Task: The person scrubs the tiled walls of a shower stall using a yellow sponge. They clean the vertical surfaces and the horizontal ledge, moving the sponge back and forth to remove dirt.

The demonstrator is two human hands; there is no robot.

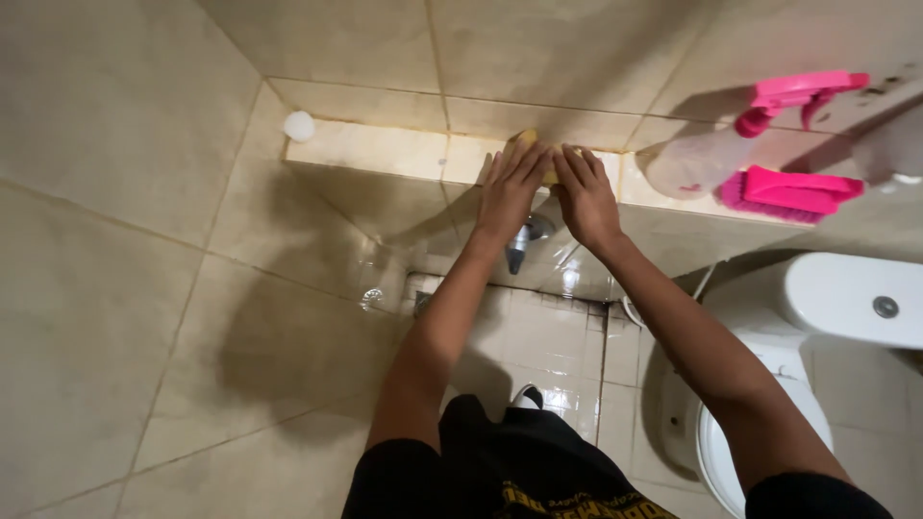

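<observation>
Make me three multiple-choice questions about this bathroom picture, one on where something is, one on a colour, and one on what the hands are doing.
1. Where does the small white ball sit?
A. at the ledge's left end, in the corner
B. on the toilet tank
C. on the floor

2. What colour is the scrub brush?
A. blue
B. pink
C. green

3. How are the left hand and right hand placed?
A. hanging free
B. both flat on a yellow sponge on the ledge
C. gripping the spray bottle

Answers: 1 A, it rests where ledge meets wall; 2 B, handle and bristles are pink; 3 B, the sponge shows between the fingers.
</observation>
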